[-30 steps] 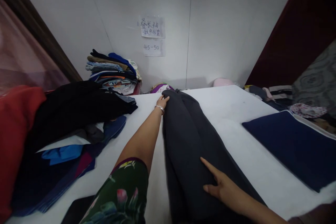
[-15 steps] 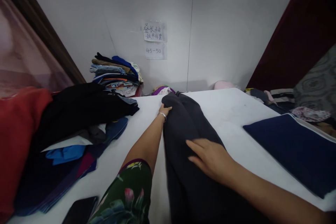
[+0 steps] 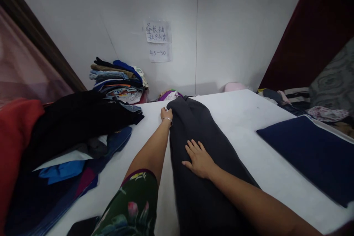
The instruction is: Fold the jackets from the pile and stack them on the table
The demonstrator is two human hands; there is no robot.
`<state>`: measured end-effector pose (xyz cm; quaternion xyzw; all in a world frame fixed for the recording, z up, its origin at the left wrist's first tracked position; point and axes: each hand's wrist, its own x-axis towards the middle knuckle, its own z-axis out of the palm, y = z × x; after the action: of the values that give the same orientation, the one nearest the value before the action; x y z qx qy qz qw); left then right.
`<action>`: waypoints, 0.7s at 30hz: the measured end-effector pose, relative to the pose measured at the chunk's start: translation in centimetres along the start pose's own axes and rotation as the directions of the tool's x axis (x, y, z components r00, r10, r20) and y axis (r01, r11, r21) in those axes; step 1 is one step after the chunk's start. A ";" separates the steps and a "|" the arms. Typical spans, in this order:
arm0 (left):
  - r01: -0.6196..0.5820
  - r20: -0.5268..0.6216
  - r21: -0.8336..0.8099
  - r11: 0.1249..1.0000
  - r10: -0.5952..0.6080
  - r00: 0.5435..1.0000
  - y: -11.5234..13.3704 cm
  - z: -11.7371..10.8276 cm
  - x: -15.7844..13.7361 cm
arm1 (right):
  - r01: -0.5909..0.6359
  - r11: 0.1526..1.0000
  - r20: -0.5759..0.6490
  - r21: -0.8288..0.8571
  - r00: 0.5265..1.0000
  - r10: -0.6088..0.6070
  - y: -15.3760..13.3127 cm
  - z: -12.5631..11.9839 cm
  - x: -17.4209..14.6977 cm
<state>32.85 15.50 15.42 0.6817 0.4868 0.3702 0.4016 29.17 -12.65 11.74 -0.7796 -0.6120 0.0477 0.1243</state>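
Observation:
A long dark grey garment (image 3: pixel 193 121), perhaps trousers, lies lengthwise down the white table, its far end close to the table's back edge. At its far left corner my left hand (image 3: pixel 166 114), with a bracelet at the wrist, has its fingers curled in against the cloth edge. My right hand (image 3: pixel 200 160) rests flat on the middle of the garment, fingers spread. The garment's near end runs out of the picture below, partly under my right forearm.
On the left lie heaped clothes (image 3: pixel 74 121), with a red garment (image 3: pixel 16 125) beside them and a folded stack (image 3: pixel 118 81) behind. A phone (image 3: pixel 84 226) is at the front. On the right lies a folded navy cloth (image 3: pixel 309 155). Paper signs (image 3: pixel 159 40) hang on the wall.
My right hand has moved left and flattened onto the cloth, which now looks smoother and wider at the far end. My left hand has shifted slightly outward along the far left edge.

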 end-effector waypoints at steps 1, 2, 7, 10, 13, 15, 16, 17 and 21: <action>-0.035 -0.008 0.016 0.999 0.035 0.999 0.3 -0.1 -0.1 | -0.002 1.000 -0.001 0.002 1.000 0.002 -0.1 -0.2 0.1; -0.089 -0.008 0.042 0.995 0.089 0.996 0.7 -0.1 -0.3 | -0.004 1.000 0.000 0.004 1.000 0.004 -0.1 -0.3 0.1; -0.495 0.235 0.428 0.756 0.436 0.869 2.3 1.3 -1.9 | -0.007 1.000 0.003 0.012 1.000 0.007 -0.3 -0.3 0.1; -0.593 0.410 0.554 0.584 0.428 0.805 2.2 3.3 -2.3 | -0.004 1.000 -0.005 0.017 1.000 0.004 -0.4 -0.3 0.0; -0.613 0.559 0.577 0.539 0.287 0.778 1.0 5.4 -2.2 | 0.006 1.000 -0.013 0.017 1.000 -0.006 -0.5 -0.1 -0.1; -0.622 0.630 0.572 0.535 0.198 0.751 0.0 6.5 -2.0 | 0.008 1.000 -0.006 0.015 1.000 -0.008 -0.5 0.0 0.0; -0.625 0.647 0.568 0.535 0.178 0.741 -0.5 6.9 -2.0 | 0.008 1.000 -0.003 0.014 1.000 -0.008 -0.5 0.1 0.0; -0.626 0.650 0.564 0.538 0.178 0.739 -0.9 7.2 -1.9 | 0.007 1.000 -0.004 0.014 1.000 -0.007 -0.4 0.1 0.0; -0.609 0.646 0.514 0.604 0.194 0.738 -1.3 7.3 -1.3 | 0.006 1.000 -0.025 0.022 1.000 -0.006 -0.4 0.1 0.0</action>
<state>38.57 13.17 11.19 0.9490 0.2838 0.0390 0.1313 28.75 -12.56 11.70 -0.7768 -0.6122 0.0444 0.1405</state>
